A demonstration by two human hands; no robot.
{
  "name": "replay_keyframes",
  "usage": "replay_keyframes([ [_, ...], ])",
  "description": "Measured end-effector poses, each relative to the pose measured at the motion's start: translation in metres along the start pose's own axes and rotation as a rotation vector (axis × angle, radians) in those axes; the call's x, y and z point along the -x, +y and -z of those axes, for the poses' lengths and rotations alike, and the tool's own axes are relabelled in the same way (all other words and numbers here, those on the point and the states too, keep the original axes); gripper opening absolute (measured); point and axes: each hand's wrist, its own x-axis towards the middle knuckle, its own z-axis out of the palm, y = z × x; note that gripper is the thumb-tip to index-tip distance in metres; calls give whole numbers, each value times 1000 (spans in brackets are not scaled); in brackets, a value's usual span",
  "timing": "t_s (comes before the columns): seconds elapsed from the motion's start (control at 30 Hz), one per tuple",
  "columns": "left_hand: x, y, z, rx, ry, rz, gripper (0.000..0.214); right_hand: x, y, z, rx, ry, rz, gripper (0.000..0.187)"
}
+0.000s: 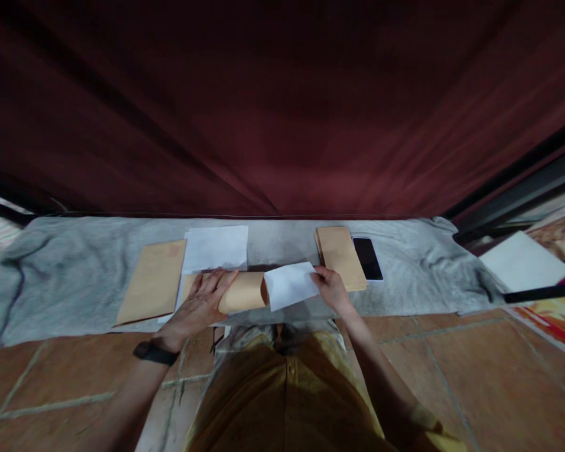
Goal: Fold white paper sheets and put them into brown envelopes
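My left hand (207, 296) lies with its fingers stretched over a brown envelope (242, 292), which rests sideways near the front edge of the cloth. The envelope's right end gapes open. At that mouth is a folded white paper (289, 284), its left end at or just inside the opening. My right hand (330, 287) pinches the paper's right end between thumb and fingers. Behind my left hand lie white sheets (216, 248). Farther left is another brown envelope (155, 276), lying flat. A stack of brown envelopes (343, 257) sits just beyond my right hand.
A dark-screened phone (367, 258) lies right of the envelope stack. Grey cloth (414, 270) covers the narrow surface, and a dark red curtain (282, 125) hangs behind it. At far right are a dark metal bar (522, 182) and a white sheet (525, 267).
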Motion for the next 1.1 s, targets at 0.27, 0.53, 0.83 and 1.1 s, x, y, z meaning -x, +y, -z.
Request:
replay_keyframes([
  [0.27,-1,7,3,90,-34,13,115,3,4,-20,-85,115,-65,28],
  [0.53,-5,18,17,154,-129,4,111,5,9,-20,-77,209,-19,32],
  [0.83,-9,22,15,164,-197,36,111,4,13,-15,-182,125,-71,31],
  [1.1,-10,24,13,229,-204,55,115,11,16,-21,-145,279,-65,32],
])
